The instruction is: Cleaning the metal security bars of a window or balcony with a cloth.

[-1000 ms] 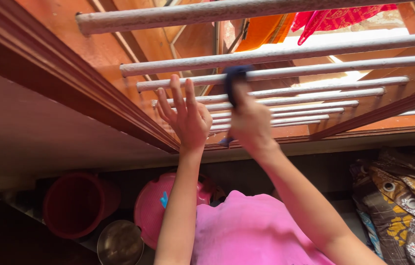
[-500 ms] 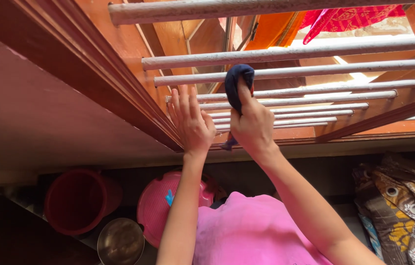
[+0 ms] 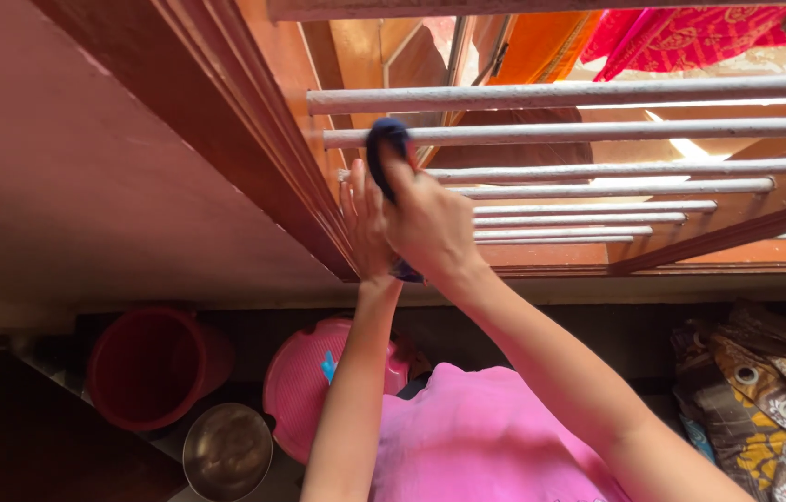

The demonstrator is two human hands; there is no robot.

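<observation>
A brown wooden window frame is fitted with pale horizontal bars. Sunlight is admitted between them. A plain wall is seen left. Below, a dark floor is shaded.

The small dark navy cloth stands out against the pale grey-white horizontal window bars, whose paint looks faintly mottled. The wooden window frame on the left is a glossy reddish brown, and the wall beside it a dull brownish pink. Far beyond the bars hang a bright red cloth with a fine lighter pattern and a plain orange cloth. Near, the person's garment is plain bright pink. On the left sit a deep red round plastic bucket, a pink round plastic tub with a small blue mark, and a dull silver steel bowl. At the right lies a crumpled fabric patterned in yellow, brown and grey.
</observation>
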